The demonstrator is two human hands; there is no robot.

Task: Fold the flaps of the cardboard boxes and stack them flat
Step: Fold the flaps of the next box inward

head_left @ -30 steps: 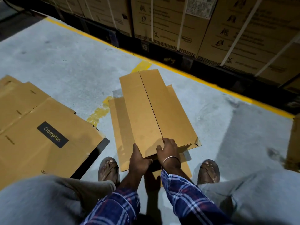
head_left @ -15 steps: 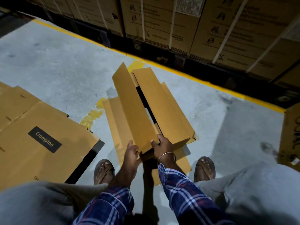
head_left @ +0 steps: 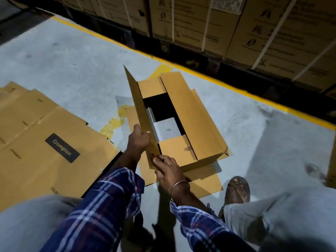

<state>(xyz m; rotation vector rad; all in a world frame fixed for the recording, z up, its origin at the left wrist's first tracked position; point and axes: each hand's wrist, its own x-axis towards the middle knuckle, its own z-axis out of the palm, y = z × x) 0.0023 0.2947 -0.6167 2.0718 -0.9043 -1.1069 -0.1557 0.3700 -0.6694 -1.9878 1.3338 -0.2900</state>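
While a flattened Crompton carton [head_left: 54,140] lies on the concrete floor [head_left: 63,66] at far left, the left hand [head_left: 139,138] curls its fingers around the edge of the raised left flap [head_left: 140,113] of the open cardboard box [head_left: 192,113]. That box sits on flat cardboard sheets [head_left: 205,180] at centre. Right hand [head_left: 168,170] touches the flap's near corner, fingers slightly spread.

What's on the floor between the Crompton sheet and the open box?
Bare grey concrete with a worn yellow paint patch, in the head view. Nothing else lies between the Crompton sheet and the box.
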